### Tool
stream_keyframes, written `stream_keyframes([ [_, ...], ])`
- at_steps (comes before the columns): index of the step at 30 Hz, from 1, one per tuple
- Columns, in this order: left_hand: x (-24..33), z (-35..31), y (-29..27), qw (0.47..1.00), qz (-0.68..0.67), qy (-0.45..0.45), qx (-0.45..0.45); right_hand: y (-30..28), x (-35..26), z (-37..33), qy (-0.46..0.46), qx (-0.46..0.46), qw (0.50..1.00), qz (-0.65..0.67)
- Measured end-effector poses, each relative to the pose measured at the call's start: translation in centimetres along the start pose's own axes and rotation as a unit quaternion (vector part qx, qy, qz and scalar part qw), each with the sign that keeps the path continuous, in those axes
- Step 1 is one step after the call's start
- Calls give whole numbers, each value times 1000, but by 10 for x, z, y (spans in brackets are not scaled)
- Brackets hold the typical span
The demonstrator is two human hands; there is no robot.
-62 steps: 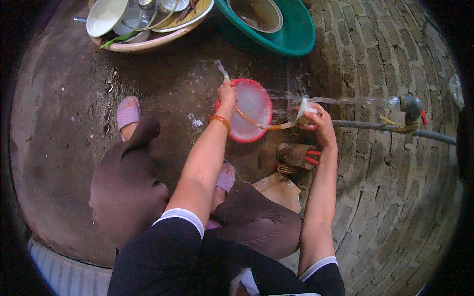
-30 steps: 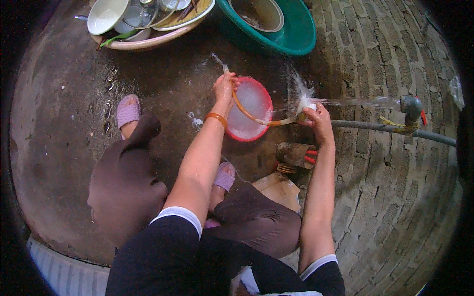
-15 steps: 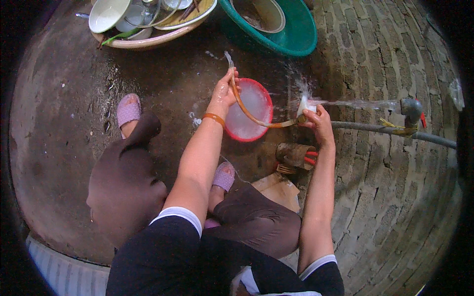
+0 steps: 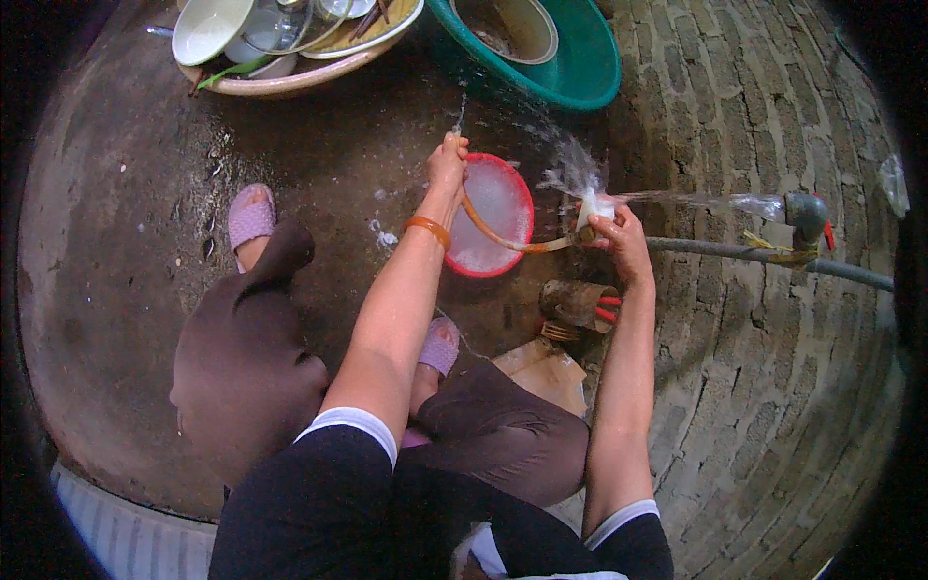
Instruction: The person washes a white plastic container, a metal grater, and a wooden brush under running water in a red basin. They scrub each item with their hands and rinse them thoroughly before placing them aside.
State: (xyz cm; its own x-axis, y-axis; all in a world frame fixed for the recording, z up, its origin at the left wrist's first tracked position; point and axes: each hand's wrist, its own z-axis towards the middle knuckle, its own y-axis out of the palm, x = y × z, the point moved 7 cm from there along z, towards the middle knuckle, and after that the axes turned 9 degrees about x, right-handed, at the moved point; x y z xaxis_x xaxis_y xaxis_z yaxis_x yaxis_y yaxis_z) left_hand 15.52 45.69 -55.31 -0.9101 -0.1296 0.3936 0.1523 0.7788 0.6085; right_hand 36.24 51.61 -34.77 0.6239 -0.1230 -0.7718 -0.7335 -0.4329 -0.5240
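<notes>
My left hand (image 4: 447,166) is closed around the free end of an orange-brown hose (image 4: 505,242), from which a thin jet of water comes out. The hose curves over a red-rimmed basin (image 4: 530,227) of cloudy water to my right hand (image 4: 624,242). The fingers of that hand grip a white, funnel-like piece (image 4: 596,206) at the hose's other end. Water shoots sideways from a grey pipe spout (image 4: 804,210), strikes the white piece and splashes up and to the left. Inside the piece, the fit with the hose is hidden.
A wide tub (image 4: 280,89) of dishes stands at the far left, beside a green basin (image 4: 594,82) with a pot (image 4: 546,46) in it. A brick wall (image 4: 754,406) runs along the right. Near my right forearm lies a holder (image 4: 570,302) with forks and red handles.
My left hand has shifted slightly and turned, hiding more of the hose end. The splash at the white piece has spread further up and left.
</notes>
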Motion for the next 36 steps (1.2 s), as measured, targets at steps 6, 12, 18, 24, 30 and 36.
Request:
stream_keyframes([
  [6, -7, 0, -3, 996, -64, -54, -3, -4, 1, -1, -1, 20, 1000, 4],
  [12, -11, -1, -12, 996, -37, -66, 46, -1, -4, -3, -2, 21, 1000, -7],
  [18, -4, 0, -17, 998, -12, -4, 67, 3, -7, -4, 0, 21, 1000, -22],
  [24, -7, 5, -23, 996, -62, -12, 59, 0, -2, 0, 5, 22, 999, -23],
  [30, -10, 0, -19, 994, -94, -41, 24, 1, -2, 1, 1, 17, 1000, -12],
  [36, -13, -4, -13, 993, -111, -35, 13, 4, -4, -2, -1, 32, 999, -4],
])
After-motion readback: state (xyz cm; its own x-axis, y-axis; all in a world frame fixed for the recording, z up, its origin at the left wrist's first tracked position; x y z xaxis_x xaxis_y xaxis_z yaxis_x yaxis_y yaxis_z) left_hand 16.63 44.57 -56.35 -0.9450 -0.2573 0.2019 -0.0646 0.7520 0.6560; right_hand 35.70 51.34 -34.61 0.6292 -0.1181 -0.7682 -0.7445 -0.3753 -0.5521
